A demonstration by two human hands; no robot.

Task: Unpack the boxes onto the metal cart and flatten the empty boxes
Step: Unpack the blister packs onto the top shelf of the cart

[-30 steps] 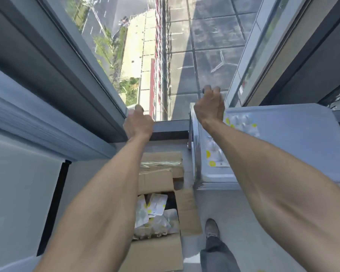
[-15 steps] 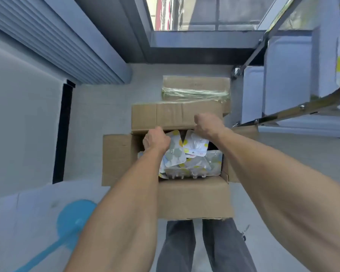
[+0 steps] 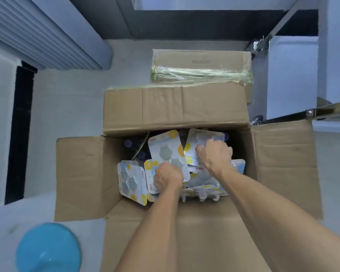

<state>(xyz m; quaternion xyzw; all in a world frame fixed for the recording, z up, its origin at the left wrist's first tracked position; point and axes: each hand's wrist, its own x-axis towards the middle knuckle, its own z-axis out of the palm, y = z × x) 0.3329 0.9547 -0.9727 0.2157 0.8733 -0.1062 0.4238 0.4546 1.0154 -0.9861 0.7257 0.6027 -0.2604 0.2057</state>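
An open cardboard box (image 3: 82, 177) stands on the floor below me, its flaps spread out. Inside lie several white blister packs with yellow dots. My left hand (image 3: 168, 178) is closed on the lower edge of one upright pack (image 3: 165, 152) in the middle of the box. My right hand (image 3: 214, 156) grips another pack (image 3: 204, 137) toward the far right of the box. A third pack (image 3: 131, 180) leans at the left inside. The metal cart (image 3: 292, 75) shows at the upper right, with its rail (image 3: 310, 113) crossing above the box's right flap.
A second, taped cardboard box (image 3: 200, 61) sits behind the open one, against the window frame. A blue round object (image 3: 47, 250) lies on the floor at the lower left. A ribbed grey panel (image 3: 37, 30) runs along the upper left.
My view has dropped from the window and cart top down to the box. Both hands went from the cart into the box and closed on blister packs.
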